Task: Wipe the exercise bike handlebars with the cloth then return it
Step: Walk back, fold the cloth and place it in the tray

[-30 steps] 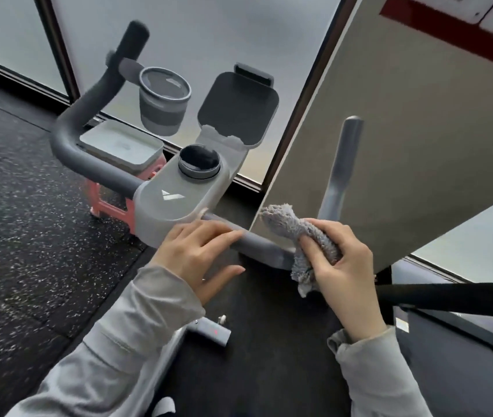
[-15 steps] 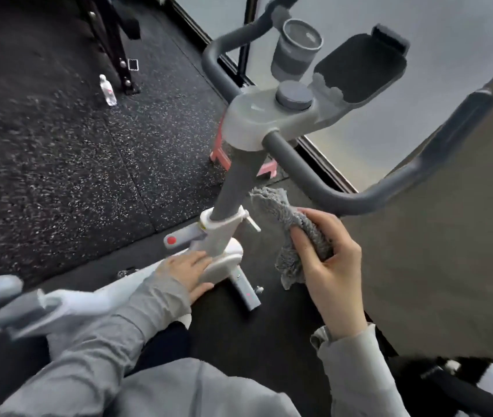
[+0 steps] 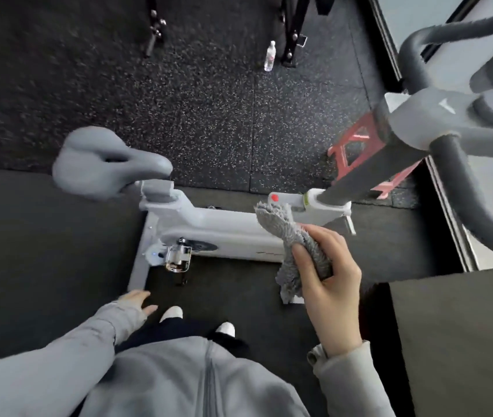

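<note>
Head view: right hand [image 3: 328, 275] grips a shaggy grey cloth [image 3: 292, 251], bunched, in front of the bike's white frame [image 3: 224, 227] and apart from the curved dark handlebars [image 3: 462, 188]. Left hand [image 3: 135, 302] hangs relaxed, holding nothing, over speckled rubber floor [image 3: 209, 115].

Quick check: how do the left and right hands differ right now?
The right hand grips the grey cloth, fingers curled round it; the left hand holds nothing, fingers loose. The right hand is held up over the bike frame; the left hand hangs low beside the shoes. Both wear grey sleeves, and neither touches the handlebars.
</note>
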The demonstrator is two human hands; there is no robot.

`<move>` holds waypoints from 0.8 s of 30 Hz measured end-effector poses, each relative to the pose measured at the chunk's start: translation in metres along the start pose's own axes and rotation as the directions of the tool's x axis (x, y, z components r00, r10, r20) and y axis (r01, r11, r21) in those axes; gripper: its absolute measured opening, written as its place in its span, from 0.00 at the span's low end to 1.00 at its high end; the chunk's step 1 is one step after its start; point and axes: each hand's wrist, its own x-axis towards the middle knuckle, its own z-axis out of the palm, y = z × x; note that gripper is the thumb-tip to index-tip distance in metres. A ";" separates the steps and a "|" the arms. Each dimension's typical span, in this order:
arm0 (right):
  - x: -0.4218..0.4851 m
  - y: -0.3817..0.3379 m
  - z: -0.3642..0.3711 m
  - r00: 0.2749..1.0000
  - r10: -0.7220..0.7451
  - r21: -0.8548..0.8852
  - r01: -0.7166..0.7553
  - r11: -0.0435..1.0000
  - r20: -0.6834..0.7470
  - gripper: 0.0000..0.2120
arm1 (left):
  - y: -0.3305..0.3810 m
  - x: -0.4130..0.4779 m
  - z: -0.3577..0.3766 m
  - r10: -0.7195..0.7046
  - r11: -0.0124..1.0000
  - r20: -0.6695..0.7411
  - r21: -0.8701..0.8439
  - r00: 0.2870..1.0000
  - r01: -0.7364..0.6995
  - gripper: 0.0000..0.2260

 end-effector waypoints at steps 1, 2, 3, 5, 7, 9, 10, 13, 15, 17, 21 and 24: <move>0.001 -0.001 0.009 1.000 0.000 0.000 0.000 1.000 0.030 0.09 | -0.010 -0.004 0.003 -0.032 0.999 0.009 -0.040 0.999 0.032 0.24; 0.003 -0.002 0.018 0.998 0.003 0.002 -0.003 1.000 0.062 0.09 | -0.019 -0.007 0.006 -0.063 0.995 0.013 -0.077 0.998 0.064 0.24; 0.005 -0.005 0.027 0.996 0.005 0.008 -0.005 1.000 0.092 0.09 | -0.027 -0.010 0.008 -0.090 0.990 0.012 -0.106 0.996 0.090 0.23; 0.012 -0.011 0.048 0.989 0.004 0.023 -0.007 1.000 0.148 0.11 | -0.045 -0.014 0.009 -0.135 0.978 0.020 -0.161 0.991 0.136 0.23; 0.020 -0.018 0.071 0.981 -0.003 0.030 -0.003 1.000 0.192 0.13 | -0.064 -0.015 0.009 -0.165 0.962 0.018 -0.217 0.986 0.165 0.23; 0.027 -0.028 0.099 0.971 -0.012 0.023 0.006 1.000 0.240 0.11 | -0.085 -0.016 0.004 -0.185 0.951 0.003 -0.253 0.983 0.180 0.23; 0.030 -0.033 0.115 0.964 -0.017 0.016 0.013 1.000 0.265 0.09 | -0.097 -0.015 0.002 -0.193 0.946 -0.005 -0.266 0.981 0.185 0.23; 0.028 -0.059 0.170 0.951 -0.057 0.010 0.057 0.998 0.304 0.08 | -0.141 -0.014 -0.004 -0.208 0.944 0.007 -0.261 0.978 0.203 0.24; 0.021 -0.082 0.210 0.945 -0.077 0.025 0.073 0.997 0.319 0.08 | -0.175 -0.013 -0.009 -0.213 0.945 0.047 -0.243 0.976 0.218 0.25; 0.011 -0.105 0.251 0.938 -0.084 0.045 0.074 0.996 0.335 0.09 | -0.211 -0.012 -0.014 -0.224 0.941 0.071 -0.245 0.972 0.235 0.26; -0.009 -0.143 0.323 0.928 -0.113 0.073 0.093 0.993 0.356 0.09 | -0.276 -0.010 -0.020 -0.262 0.916 0.102 -0.286 0.960 0.281 0.26; -0.019 -0.163 0.363 0.919 -0.140 0.086 0.116 0.990 0.368 0.08 | -0.319 -0.015 -0.021 -0.303 0.882 0.123 -0.340 0.945 0.327 0.27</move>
